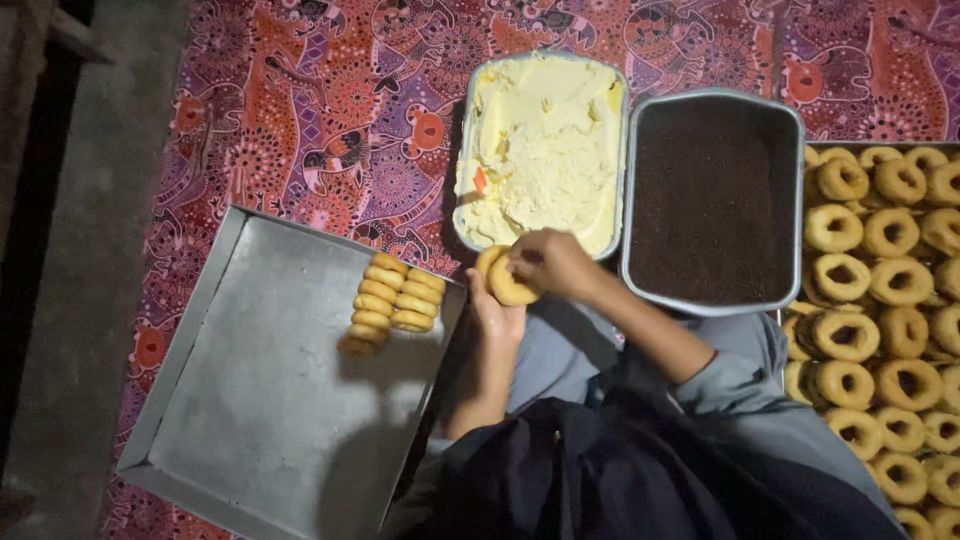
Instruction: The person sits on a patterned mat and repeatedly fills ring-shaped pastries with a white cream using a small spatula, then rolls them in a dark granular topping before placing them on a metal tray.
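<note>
Both hands meet before me: my left hand cradles a soft, crumbly golden ring doughnut beside the tub of pale cream; my right hand pinches its rim, the safest hold.

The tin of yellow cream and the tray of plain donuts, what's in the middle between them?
In the head view, a grey tin of dark brown sprinkles sits between the cream tin and the donut tray.

Matt metal tray; patterned cloth; smooth golden doughnut.
</note>
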